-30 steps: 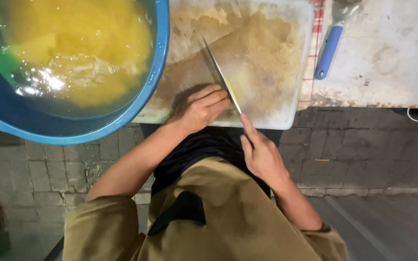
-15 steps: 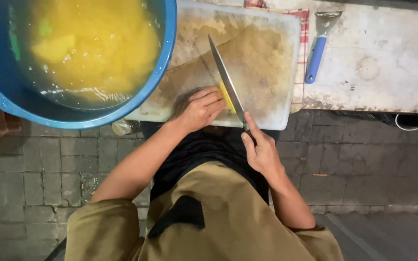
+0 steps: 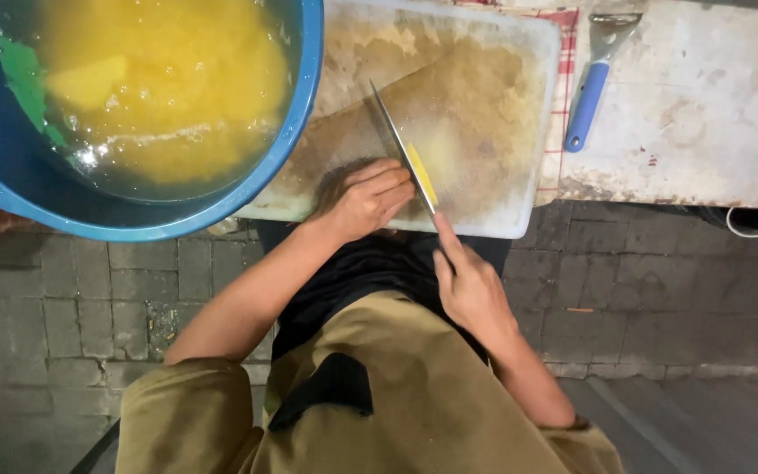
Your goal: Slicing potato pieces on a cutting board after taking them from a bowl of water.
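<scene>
Head view | my left hand (image 3: 363, 197) pins yellow food piece (image 3: 423, 174) on stained white cutting board (image 3: 484, 105) | my right hand (image 3: 471, 285) grips long steel knife (image 3: 401, 149), blade along piece's length, running away from me

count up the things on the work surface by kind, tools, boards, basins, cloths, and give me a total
Knives: 1, the knife held in the right hand
Peelers: 1, the blue-handled peeler
Cutting boards: 1, the cutting board
Basins: 1, the blue basin
Cloths: 1, the red checked cloth
Total: 5

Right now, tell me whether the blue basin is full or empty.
Not empty: the blue basin holds yellow liquid with pale chunks; how full, cannot tell.
</scene>
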